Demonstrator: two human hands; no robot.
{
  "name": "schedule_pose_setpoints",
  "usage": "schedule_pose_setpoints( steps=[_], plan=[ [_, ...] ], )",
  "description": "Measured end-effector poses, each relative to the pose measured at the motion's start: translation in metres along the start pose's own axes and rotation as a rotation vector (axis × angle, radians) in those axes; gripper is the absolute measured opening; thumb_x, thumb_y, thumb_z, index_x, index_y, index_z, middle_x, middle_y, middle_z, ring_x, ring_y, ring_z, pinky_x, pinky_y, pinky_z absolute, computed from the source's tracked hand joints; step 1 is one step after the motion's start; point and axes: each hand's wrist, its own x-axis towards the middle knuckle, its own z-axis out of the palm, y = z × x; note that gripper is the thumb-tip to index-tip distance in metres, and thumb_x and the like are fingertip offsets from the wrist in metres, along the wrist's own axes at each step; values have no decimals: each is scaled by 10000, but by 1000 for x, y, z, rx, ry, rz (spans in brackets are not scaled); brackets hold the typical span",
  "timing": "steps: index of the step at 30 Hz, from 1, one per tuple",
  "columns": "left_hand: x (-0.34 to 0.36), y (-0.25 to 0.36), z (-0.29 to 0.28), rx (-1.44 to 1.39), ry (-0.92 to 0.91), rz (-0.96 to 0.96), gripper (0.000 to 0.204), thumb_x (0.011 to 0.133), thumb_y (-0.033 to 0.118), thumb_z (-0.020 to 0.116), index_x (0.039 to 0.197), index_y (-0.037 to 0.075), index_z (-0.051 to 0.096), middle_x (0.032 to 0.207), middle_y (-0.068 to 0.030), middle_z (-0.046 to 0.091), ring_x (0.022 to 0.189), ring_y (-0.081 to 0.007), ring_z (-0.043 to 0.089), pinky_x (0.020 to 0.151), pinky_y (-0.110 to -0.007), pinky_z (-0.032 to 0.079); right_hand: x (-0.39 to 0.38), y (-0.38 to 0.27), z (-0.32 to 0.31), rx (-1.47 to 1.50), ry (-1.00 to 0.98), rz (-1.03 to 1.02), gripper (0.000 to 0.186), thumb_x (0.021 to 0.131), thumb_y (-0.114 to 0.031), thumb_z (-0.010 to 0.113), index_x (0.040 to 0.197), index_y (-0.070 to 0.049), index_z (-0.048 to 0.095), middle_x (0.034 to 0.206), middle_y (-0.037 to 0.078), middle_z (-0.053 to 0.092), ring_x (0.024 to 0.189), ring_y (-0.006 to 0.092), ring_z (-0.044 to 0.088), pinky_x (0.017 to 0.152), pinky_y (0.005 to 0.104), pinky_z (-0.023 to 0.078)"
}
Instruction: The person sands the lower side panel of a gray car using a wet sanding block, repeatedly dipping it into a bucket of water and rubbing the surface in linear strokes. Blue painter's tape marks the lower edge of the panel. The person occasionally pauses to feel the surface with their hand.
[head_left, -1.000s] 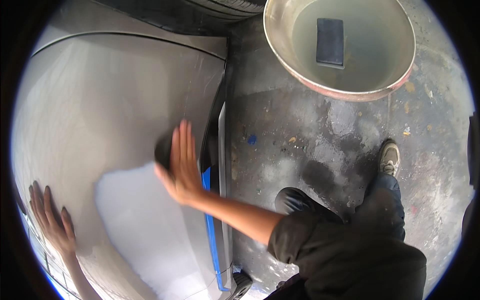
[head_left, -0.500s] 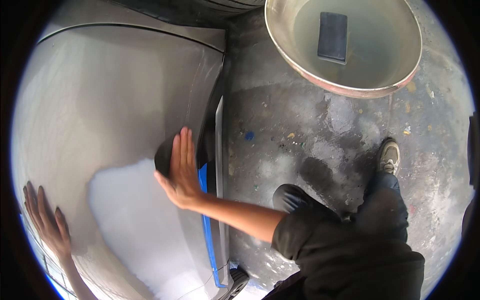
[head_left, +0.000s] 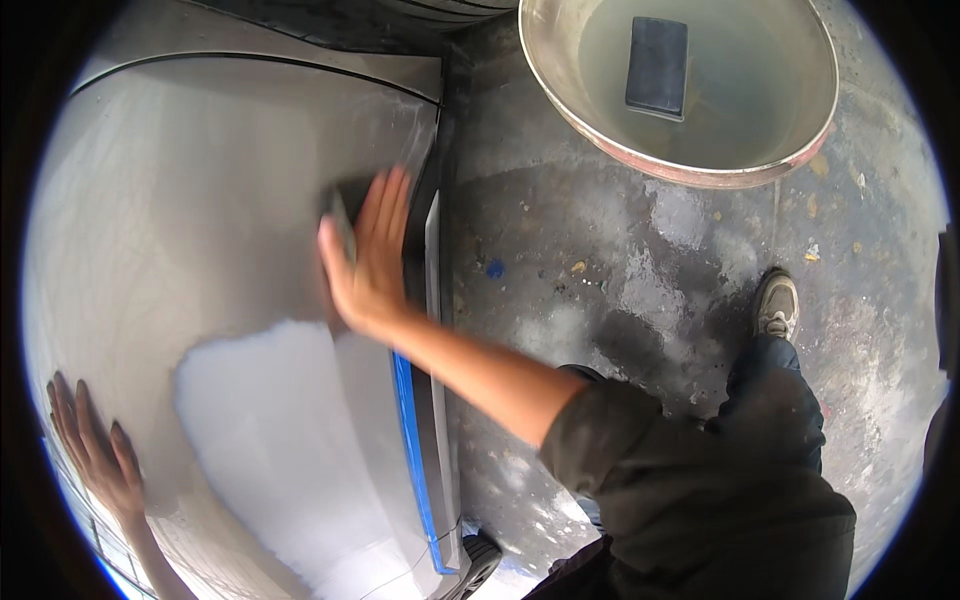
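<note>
My right hand (head_left: 370, 260) lies over a dark sanding pad (head_left: 347, 200) against the grey car panel (head_left: 230, 200), close to the panel's right edge. Its fingers stretch forward over the pad, and the thumb runs along the pad's left side. The hand is slightly blurred and covers much of the pad. Below it, a whitish sanded patch (head_left: 270, 430) spreads over the panel. At the far left, my left hand (head_left: 95, 445) rests flat on the panel with nothing in it, fingers stretched out.
Blue tape (head_left: 412, 450) runs along the panel's right edge. A wide metal basin (head_left: 690, 175) of cloudy water stands on the stained floor (head_left: 540, 220) at the upper right, with a dark rectangular block (head_left: 657, 65) in it. Tyres show at top and bottom. My shoe (head_left: 777, 303) is at the right.
My right hand has slid forward along the panel with the pad, from the top of the whitish patch to bare grey surface. My left hand has stayed nearly in place.
</note>
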Motion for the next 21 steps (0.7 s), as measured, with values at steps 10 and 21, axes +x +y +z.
schedule_pose_setpoints(
  steps=[10,21],
  plan=[
    [-2,-1,2,13,6,-14,563,1089,497,370,1584,240,447,1651,-96,411,1540,-354,360,1235,-610,330,0,3,10,-73,91,75,958,1093,-577,305,1570,211,43,1673,398,-53,1586,492,-58,1292,531,12],
    [2,4,-9,-37,-26,-19,547,1095,417,395,1578,168,453,1650,-126,408,1548,-373,340,1250,-617,291,4,12,1,-29,118,9,923,1096,-537,355,1564,217,103,1682,384,-17,1586,498,-28,1296,526,24]
  ],
)
